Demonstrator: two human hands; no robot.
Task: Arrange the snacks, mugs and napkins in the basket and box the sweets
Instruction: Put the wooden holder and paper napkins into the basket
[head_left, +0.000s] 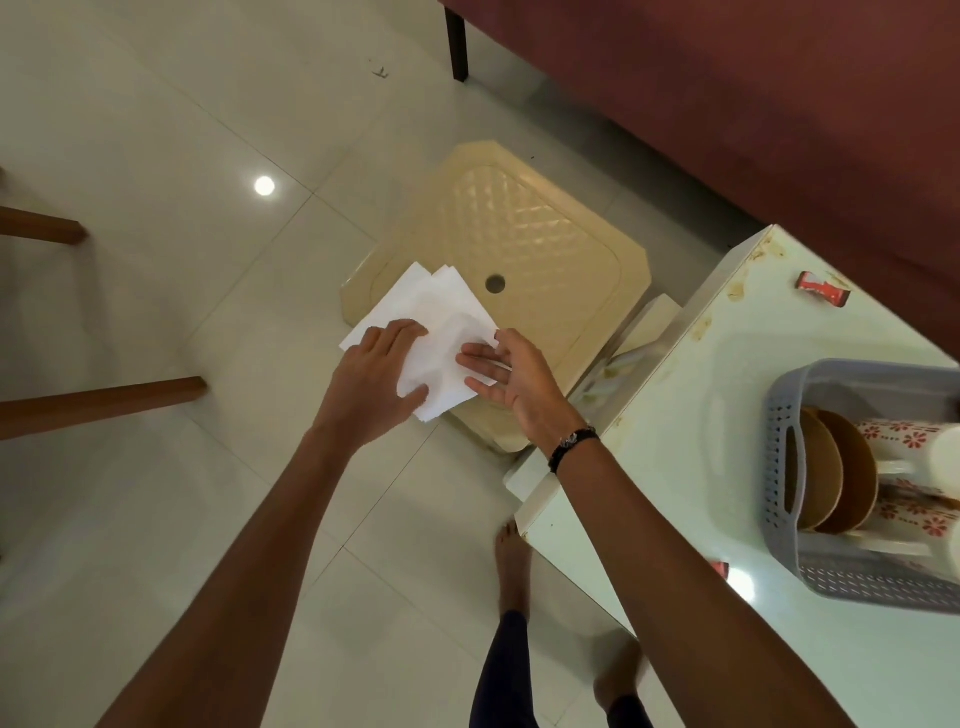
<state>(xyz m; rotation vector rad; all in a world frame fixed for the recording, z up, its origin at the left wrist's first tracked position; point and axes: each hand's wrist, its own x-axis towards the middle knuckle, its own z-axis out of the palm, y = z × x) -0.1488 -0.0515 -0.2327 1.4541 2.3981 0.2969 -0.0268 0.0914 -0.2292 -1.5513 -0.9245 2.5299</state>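
Both forearms reach out over the floor. Left hand (376, 371) pinches white napkins (434, 332), thumb under, fingers on top; right hand (511, 376) is open, fingers flat against the stack. Napkins are crumpled, fanned, held above a cream stool (524, 234). Grey basket (779, 441) on the table (691, 395) holds floral mugs (904, 436). Red wrapper (823, 289): lettering unreadable.

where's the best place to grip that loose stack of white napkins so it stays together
Probably pinch the napkins across the near end, where the left hand already holds them. The far corners fan apart, so press the right hand flat from the opposite side to square the sheets.
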